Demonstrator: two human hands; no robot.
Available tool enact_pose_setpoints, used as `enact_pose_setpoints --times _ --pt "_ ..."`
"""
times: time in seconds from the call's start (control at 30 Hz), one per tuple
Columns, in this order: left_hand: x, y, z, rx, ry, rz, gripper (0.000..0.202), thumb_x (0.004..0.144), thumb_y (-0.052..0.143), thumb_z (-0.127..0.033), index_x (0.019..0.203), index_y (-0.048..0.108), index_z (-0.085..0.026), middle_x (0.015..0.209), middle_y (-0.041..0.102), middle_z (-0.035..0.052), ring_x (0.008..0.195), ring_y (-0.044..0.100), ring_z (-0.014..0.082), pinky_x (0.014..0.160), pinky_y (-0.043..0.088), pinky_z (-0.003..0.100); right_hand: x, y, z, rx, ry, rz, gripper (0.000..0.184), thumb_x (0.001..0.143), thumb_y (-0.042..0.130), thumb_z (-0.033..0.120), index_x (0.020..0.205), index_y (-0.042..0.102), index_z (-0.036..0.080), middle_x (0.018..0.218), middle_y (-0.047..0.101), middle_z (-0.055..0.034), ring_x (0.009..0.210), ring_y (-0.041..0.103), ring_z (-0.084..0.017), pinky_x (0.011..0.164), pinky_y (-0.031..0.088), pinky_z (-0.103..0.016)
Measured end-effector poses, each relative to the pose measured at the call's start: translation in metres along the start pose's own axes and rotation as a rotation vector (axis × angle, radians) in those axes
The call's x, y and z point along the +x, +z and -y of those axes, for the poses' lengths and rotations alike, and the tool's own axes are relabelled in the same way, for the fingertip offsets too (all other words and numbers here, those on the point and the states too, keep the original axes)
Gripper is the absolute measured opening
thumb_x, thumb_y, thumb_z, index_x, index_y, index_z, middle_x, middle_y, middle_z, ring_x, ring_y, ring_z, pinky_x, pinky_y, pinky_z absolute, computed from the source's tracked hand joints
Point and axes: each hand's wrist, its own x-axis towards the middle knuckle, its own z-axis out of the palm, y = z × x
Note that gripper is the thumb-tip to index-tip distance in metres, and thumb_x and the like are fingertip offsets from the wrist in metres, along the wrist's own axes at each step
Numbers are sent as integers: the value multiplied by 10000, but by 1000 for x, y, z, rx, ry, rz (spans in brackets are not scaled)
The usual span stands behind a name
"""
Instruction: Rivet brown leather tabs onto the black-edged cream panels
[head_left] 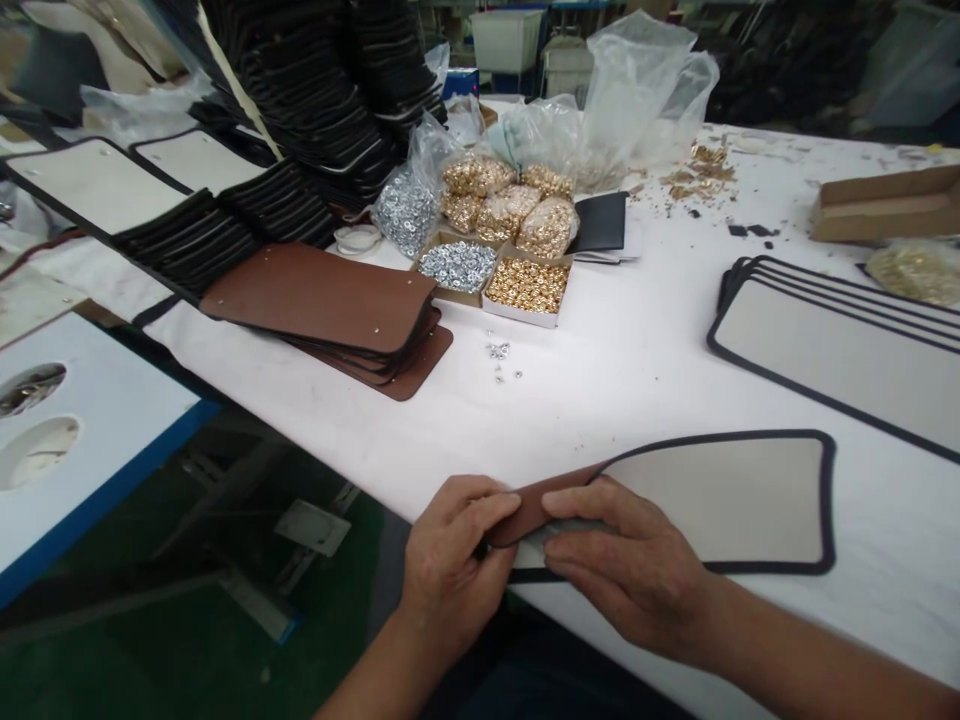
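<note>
A flat panel (pixel 735 500) with a light grey face, a black rim and a brown leather-like back lies at the table's front edge. Its left end is curled up so the brown side shows. My left hand (pixel 457 560) pinches that curled end between thumb and fingers. Closed on the same fold just to the right is my right hand (pixel 637 560), its thumb and fingers bent around the brown edge. What lies inside the fold is hidden by my fingers. Several small silver metal pieces (pixel 499 352) are scattered on the table beyond my hands.
Brown panels (pixel 322 300) are stacked at left, near tall dark stacks (pixel 300 90). Behind are boxes of silver fasteners (pixel 457 268) and gold fasteners (pixel 527 285), plus filled plastic bags (pixel 510 210). More grey panels (pixel 847 340) and a cardboard tray (pixel 885 205) stand right.
</note>
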Motion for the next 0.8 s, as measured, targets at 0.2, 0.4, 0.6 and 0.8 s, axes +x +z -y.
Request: enact_pose_setpoints --times 0.2,0.4,0.6,0.8 --pt "0 -1 3 -44 -10 34 402 801 632 42 1091 682 -232 1065 682 53 958 678 167 786 573 273 1 0 -3 40 28 5 231 902 655 67 1064 681 229 1209 642 -86 1064 646 -183 905 588 -318" --pt "5 -4 0 -79 -63 79 300 874 624 -20 1074 707 -229 1038 690 65 930 676 167 767 565 277 6 4 -8 38 78 17 185 928 646 114 1041 695 252 1213 642 -83 1079 657 -196 883 607 -334" --pt "15 -10 -2 -181 -208 162 144 957 613 -160 1019 725 -226 998 713 64 932 680 190 832 564 316 18 11 -10 -7 106 -35 152 951 629 140 1012 716 249 1131 654 -73 1037 665 -188 883 601 -330" --pt "24 -17 -3 -230 -293 257 168 986 563 -231 998 730 -224 976 714 53 913 669 193 836 542 309 23 16 -8 1 167 -82 125 955 643 184 1004 732 256 1099 644 -62 994 669 -185 831 607 -318"
